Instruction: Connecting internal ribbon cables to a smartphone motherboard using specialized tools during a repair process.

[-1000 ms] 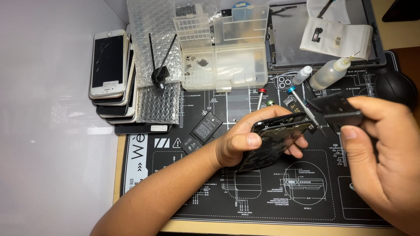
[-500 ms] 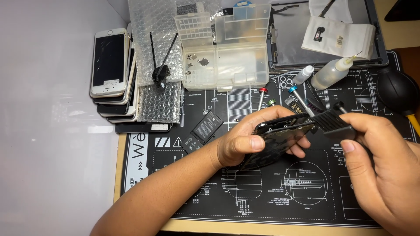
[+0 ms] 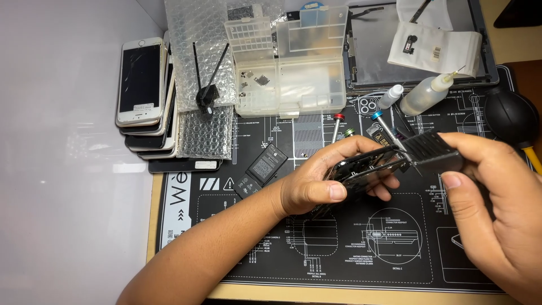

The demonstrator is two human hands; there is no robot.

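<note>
Left hand (image 3: 316, 183) is closing around an opened phone (image 3: 361, 172), thumb lying along the near edge, fingers curling under and over the far side; the phone is sitting tilted above the middle of the black mat (image 3: 350, 248), held clear of it. Right hand (image 3: 497, 209) is coming in from the right edge of the frame, thumb and fingers pinching a black ribbed block (image 3: 432, 151). The block's left end is touching the upper right end of the phone. Both hands are clamping firmly, no gap showing between fingers and what they hold.

Mat is covering most of the table (image 3: 68, 226), printed with white diagrams. Just left of the left hand, a black battery (image 3: 261, 169) is lying flat on the mat. Upper centre: a clear parts box (image 3: 288, 62), lid open, small metal bits inside. Left of it, bubble wrap (image 3: 203, 85) with black tweezers (image 3: 206, 79) resting on top. Upper left: a stack of phones (image 3: 144, 96), the top one white with a cracked screen. Upper right: a squeeze bottle (image 3: 426, 95) lying on its side, and a black rubber blower (image 3: 511, 116) near the right edge. Screwdrivers (image 3: 384, 127) are lying just behind the phone.
</note>
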